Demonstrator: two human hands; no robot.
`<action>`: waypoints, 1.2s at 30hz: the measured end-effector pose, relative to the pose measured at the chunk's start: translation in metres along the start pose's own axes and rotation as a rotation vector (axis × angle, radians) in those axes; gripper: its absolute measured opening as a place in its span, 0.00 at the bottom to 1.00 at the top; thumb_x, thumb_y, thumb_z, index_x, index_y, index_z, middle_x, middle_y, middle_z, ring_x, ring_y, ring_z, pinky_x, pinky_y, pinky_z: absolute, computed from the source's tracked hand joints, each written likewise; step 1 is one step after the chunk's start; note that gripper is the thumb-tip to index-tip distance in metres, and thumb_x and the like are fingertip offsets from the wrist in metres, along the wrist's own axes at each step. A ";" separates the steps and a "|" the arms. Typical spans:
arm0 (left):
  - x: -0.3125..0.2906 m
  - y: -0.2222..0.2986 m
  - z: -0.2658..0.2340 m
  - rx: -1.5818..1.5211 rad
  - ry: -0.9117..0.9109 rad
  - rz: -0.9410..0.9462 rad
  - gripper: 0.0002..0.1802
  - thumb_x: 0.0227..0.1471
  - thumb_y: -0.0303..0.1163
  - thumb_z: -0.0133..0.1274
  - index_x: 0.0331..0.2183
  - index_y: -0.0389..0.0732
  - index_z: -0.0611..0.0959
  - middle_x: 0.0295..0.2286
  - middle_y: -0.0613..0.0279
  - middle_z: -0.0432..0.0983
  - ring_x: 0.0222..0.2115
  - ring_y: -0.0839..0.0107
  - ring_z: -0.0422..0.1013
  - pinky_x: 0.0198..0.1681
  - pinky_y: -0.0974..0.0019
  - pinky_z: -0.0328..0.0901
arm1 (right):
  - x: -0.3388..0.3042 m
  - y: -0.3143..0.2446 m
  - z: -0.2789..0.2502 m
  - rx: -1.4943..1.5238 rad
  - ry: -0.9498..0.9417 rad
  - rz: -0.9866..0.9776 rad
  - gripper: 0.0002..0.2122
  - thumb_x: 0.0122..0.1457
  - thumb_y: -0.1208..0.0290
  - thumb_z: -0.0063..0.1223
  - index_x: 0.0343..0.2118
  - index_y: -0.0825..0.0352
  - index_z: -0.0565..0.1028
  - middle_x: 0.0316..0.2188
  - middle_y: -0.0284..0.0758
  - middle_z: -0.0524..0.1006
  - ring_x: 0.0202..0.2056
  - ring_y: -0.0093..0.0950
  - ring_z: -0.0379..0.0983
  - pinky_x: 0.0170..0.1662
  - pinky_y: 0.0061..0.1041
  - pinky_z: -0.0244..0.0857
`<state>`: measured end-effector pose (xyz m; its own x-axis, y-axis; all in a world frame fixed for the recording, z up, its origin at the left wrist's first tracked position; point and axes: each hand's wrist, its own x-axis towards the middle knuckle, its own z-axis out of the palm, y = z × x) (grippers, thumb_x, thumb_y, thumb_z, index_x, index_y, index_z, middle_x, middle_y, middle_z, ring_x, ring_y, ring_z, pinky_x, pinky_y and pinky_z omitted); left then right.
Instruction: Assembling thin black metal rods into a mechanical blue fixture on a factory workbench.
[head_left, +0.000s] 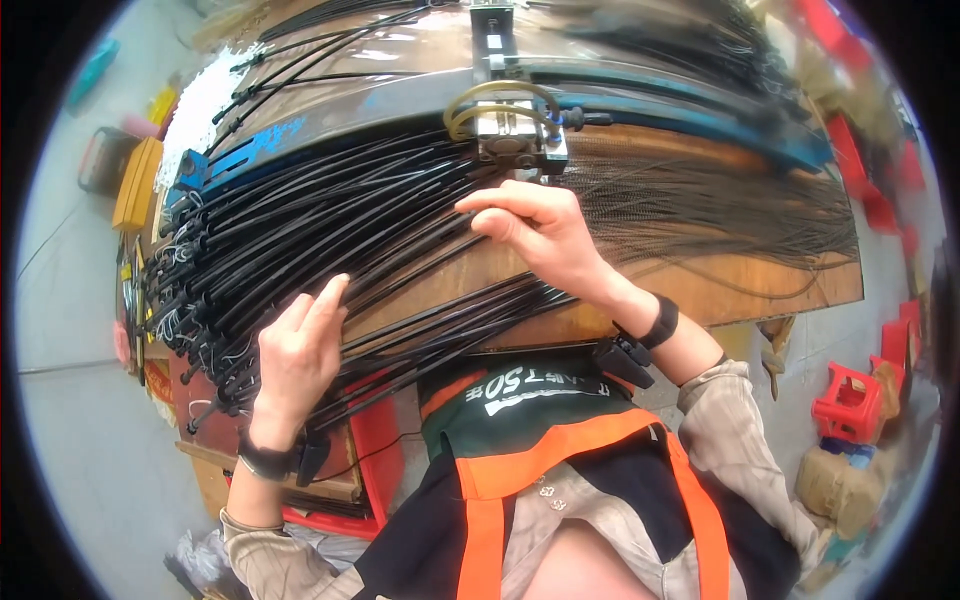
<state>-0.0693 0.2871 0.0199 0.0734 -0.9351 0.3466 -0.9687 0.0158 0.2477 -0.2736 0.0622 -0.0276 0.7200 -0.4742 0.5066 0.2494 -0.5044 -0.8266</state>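
Note:
A dense bundle of thin black cables [300, 235] fans across the wooden table, with thin bare wires [700, 200] trailing from it on the right. My left hand [300, 350] is over the lower left of the bundle, its fingers closed along a black cable. Higher up, in front of the metal clamp device [515, 140], my right hand [540, 235] bends its thumb and forefinger together at a cable. The cable between its fingertips is hard to make out. Another group of black cables [450, 325] lies along the near table edge, below both hands.
A blue metal rail [680, 120] crosses the table behind the cables. More black cables [330, 45] lie beyond it. A yellow box [138, 185] stands off to the left. On the floor are a red plastic stool [848, 403] at right and a red crate [378, 450] under the table.

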 end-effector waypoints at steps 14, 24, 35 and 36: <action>0.053 0.021 0.014 -0.076 -0.269 0.094 0.24 0.51 0.20 0.52 0.52 0.43 0.77 0.23 0.51 0.69 0.20 0.54 0.68 0.23 0.57 0.62 | 0.002 -0.001 -0.034 -0.709 -0.012 -0.656 0.17 0.52 0.71 0.61 0.46 0.65 0.77 0.21 0.29 0.75 0.28 0.30 0.72 0.30 0.27 0.70; 0.180 0.025 -0.003 0.021 -0.163 0.300 0.20 0.55 0.19 0.46 0.50 0.37 0.76 0.31 0.44 0.70 0.29 0.48 0.70 0.30 0.54 0.64 | -0.001 0.004 -0.122 -0.579 0.276 -0.155 0.21 0.55 0.64 0.62 0.52 0.63 0.74 0.22 0.37 0.79 0.22 0.30 0.78 0.26 0.28 0.71; 0.265 0.098 0.042 0.003 -0.336 0.568 0.21 0.50 0.16 0.49 0.48 0.39 0.78 0.25 0.50 0.68 0.26 0.51 0.69 0.29 0.55 0.64 | -0.046 0.002 -0.212 -0.700 0.184 0.251 0.21 0.55 0.58 0.61 0.52 0.56 0.74 0.23 0.36 0.80 0.24 0.32 0.78 0.30 0.30 0.72; 0.269 0.097 0.043 0.008 -0.338 0.579 0.21 0.50 0.16 0.49 0.48 0.39 0.78 0.25 0.50 0.68 0.26 0.51 0.69 0.29 0.55 0.64 | -0.047 0.002 -0.218 -0.657 0.133 0.186 0.21 0.56 0.58 0.61 0.52 0.55 0.74 0.22 0.36 0.79 0.24 0.33 0.78 0.31 0.32 0.73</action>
<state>-0.1541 0.0214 0.0984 -0.5360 -0.8359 0.1186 -0.8312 0.5471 0.0996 -0.4481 -0.0737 0.0005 0.6173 -0.6582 0.4310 -0.3442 -0.7185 -0.6043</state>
